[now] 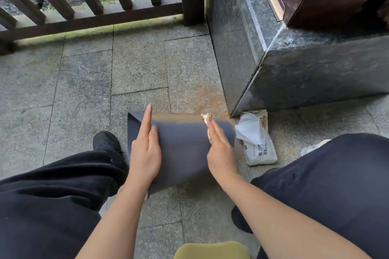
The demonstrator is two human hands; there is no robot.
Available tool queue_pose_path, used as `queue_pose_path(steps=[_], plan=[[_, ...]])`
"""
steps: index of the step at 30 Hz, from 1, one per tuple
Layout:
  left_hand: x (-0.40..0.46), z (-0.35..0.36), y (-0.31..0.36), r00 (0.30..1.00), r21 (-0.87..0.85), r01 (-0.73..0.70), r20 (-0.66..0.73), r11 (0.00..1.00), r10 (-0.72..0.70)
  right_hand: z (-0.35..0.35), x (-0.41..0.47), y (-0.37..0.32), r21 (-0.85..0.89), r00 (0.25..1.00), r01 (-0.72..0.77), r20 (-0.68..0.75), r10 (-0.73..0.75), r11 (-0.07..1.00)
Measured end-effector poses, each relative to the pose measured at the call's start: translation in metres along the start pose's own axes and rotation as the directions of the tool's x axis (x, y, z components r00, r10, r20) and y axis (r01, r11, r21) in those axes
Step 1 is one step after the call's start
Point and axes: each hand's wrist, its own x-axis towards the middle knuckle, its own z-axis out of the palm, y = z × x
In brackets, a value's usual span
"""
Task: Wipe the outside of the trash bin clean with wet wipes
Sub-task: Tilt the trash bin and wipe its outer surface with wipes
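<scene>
So, bin's lying on its side on the stone floor (84, 82), mid-wipe.
Left hand (145, 151) rests flat on the trash bin (183, 145), fingers straight, steadying it. Right hand (220, 153) presses a dirty wet wipe (207, 121) against the bin with straight fingers; wipes pack (257, 143) sits just right. Looks light, smooth plastic, probably rolls, so I'd brace the rim.

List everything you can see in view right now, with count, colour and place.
dark blue-grey plastic trash bin: one, lying on its side on the floor, centre.
soiled white wet wipe: one, under right fingers on the bin.
white wet wipes pack: one, open, right of bin, by the stone base.
dark stone column base: one, right.
brown wooden railing: one, top left.
grey stone floor tiles: many.
left hand: flat on bin.
right hand: presses wipe.
</scene>
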Motion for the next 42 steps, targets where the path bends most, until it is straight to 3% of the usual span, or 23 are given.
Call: queue_pose_path(steps=[6,11,14,19,23,25,31,36,42], plan=[[-0.012,0.005,0.010,0.998,0.018,-0.030,0.062,0.999,0.029,-0.009,0.016,0.034,0.147,0.902,-0.400,-0.108,0.417,0.904],[-0.015,0.001,0.017,0.990,0.043,-0.028,0.137,0.999,0.022,-0.018,0.015,0.057,0.174,0.678,-0.720,-0.027,0.734,0.671],[-0.017,0.002,0.020,0.987,0.059,-0.027,0.157,0.998,0.017,-0.022,0.011,0.055,0.260,0.601,-0.761,-0.062,0.797,0.595],[-0.023,0.004,0.019,0.988,0.041,-0.022,0.157,0.999,0.016,-0.036,0.014,0.027,0.408,0.696,-0.592,-0.177,0.696,0.695],[-0.021,0.009,0.016,0.990,0.012,0.024,0.136,1.000,-0.025,-0.026,-0.006,0.005,0.210,0.934,-0.305,-0.124,0.335,0.929],[-0.021,0.009,0.016,0.990,0.002,0.065,0.123,0.998,-0.065,-0.018,-0.017,0.000,0.176,0.983,-0.143,-0.085,0.159,0.974],[-0.003,0.005,0.022,0.969,-0.150,0.240,0.087,0.959,-0.229,-0.015,-0.014,-0.012,0.145,1.000,-0.006,-0.021,0.009,0.989],[0.014,0.010,0.019,0.894,-0.259,0.443,0.051,0.859,-0.445,-0.011,-0.015,-0.014,0.139,1.000,0.018,0.005,-0.018,0.990],[0.027,0.012,0.018,0.863,-0.300,0.492,0.043,0.818,-0.503,-0.014,-0.014,-0.014,0.179,1.000,-0.005,0.013,0.002,0.984]])
